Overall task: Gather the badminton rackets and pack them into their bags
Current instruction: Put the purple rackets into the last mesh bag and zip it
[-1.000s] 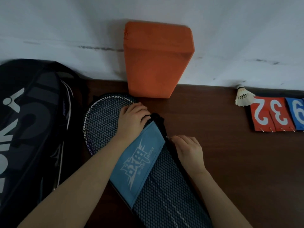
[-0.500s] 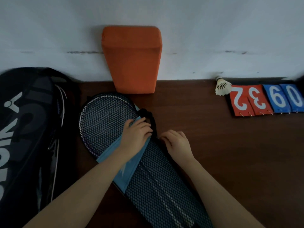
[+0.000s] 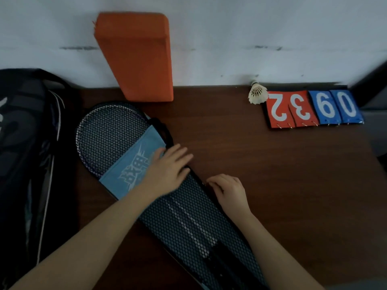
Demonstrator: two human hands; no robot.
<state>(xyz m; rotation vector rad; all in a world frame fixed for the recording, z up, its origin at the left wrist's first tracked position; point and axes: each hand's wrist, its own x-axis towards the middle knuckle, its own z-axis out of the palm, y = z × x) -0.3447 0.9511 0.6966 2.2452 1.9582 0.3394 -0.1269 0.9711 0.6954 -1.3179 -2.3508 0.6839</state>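
The racket (image 3: 109, 141) lies slantwise on the worktop (image 3: 272, 185) inside a mesh cover (image 3: 184, 222), its round head toward the far left and its shaft running down to the near right, where the cover passes out of view at the bottom edge. The head's frame and strings show through the dark mesh. A blue flap (image 3: 134, 166) with a pale printed logo crosses the cover below the head. A black edge band, which may be the zip, runs along the cover's right side and loops at the top right of the head.

The left hand (image 3: 167, 170) rests flat on the cover, palm down over the right end of the blue flap, fingers straight and together, pointing to the right past the cover's edge; its grip is open and holds nothing. The right hand (image 3: 228, 189) sits at the cover's right edge just below the left hand, fingers curled with the tips at the black band; it seems to pinch something there, but what lies between the fingertips is too small and dark to tell.

A large black bag (image 3: 27, 155) with pale lettering lies along the left of the worktop, just beside the racket head. An orange block (image 3: 138, 57) leans against the white wall behind the head. Well apart to the far right, a shuttlecock (image 3: 258, 93) stands by the wall, touching a row of number cards (image 3: 312, 108): two red ones and two blue ones lying flat.
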